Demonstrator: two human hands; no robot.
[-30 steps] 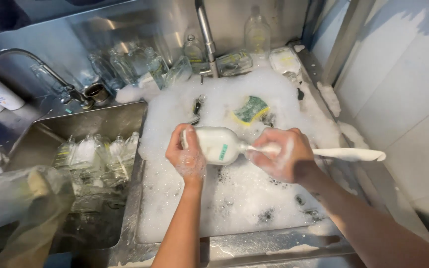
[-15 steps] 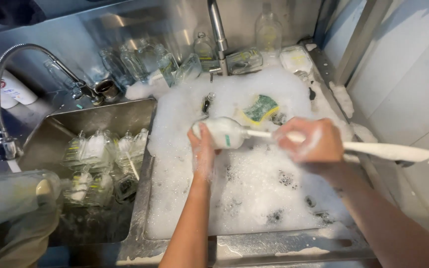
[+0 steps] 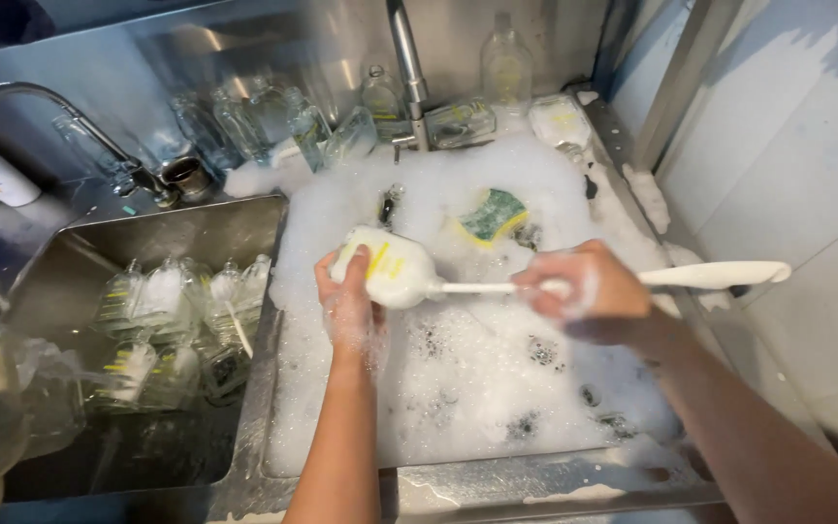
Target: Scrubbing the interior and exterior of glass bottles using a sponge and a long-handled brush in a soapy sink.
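Note:
My left hand point(image 3: 349, 299) grips a soapy glass bottle with yellow markings point(image 3: 390, 268), held on its side above a sink full of foam point(image 3: 458, 388). My right hand point(image 3: 589, 291) is closed on the white handle of a bottle brush point(image 3: 710, 276), whose thin stem runs into the bottle's mouth. A green and yellow sponge point(image 3: 493, 212) lies on the foam just beyond the bottle.
The left sink point(image 3: 99, 243) holds several washed clear bottles lying in a pile point(image 3: 172, 320). More glass bottles point(image 3: 273, 121) stand along the back ledge around two taps point(image 3: 407, 68). A tiled wall point(image 3: 788, 146) rises at the right.
Both hands stay on the bottle and brush. The brush handle has slid right, then back a little to the left, as in scrubbing. The view shifted slightly.

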